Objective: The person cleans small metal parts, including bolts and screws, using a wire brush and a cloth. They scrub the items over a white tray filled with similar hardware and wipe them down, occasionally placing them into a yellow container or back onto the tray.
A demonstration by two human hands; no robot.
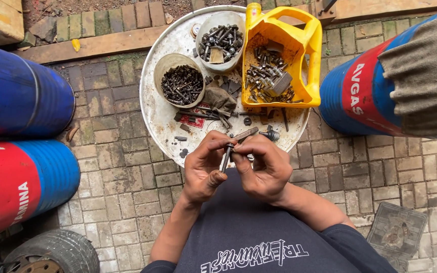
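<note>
Risk: While I watch both hands working this close to the near rim of the worktop [153, 114], I judge the bolt [225, 157] could slip and drop into my lap or onto the brick floor [127, 167], since only fingertips pinch it.
Cause: oily or rusty metal and a narrow grip; a twist from either side could roll it out of the fingers.
Second risk: the loose tool [259, 133] lying just beyond my knuckles could be nudged off the edge if a wrist swings out.
Bolt: long, dark, dull grey, held nearly upright with its top tilted slightly right; I cannot make out the thread.
Bolt place: between my two hands, just near of the round worktop, above my dark shirt.
Left hand [206, 169]: closed around the lower shank, thumb against it.
Right hand [261, 169]: fingers curled, tips pinching the upper end of the bolt.
Worktop: a pale round drum lid, stained, scattered with small parts.
Far left on it: a tan bowl [164, 64] full of dark screws.
Far middle: a white bowl [206, 25] of bolts.
Far right: a cut-open yellow jug [307, 60] holding mixed hardware.
Surround: blue drums [16, 96] left and right.
</note>
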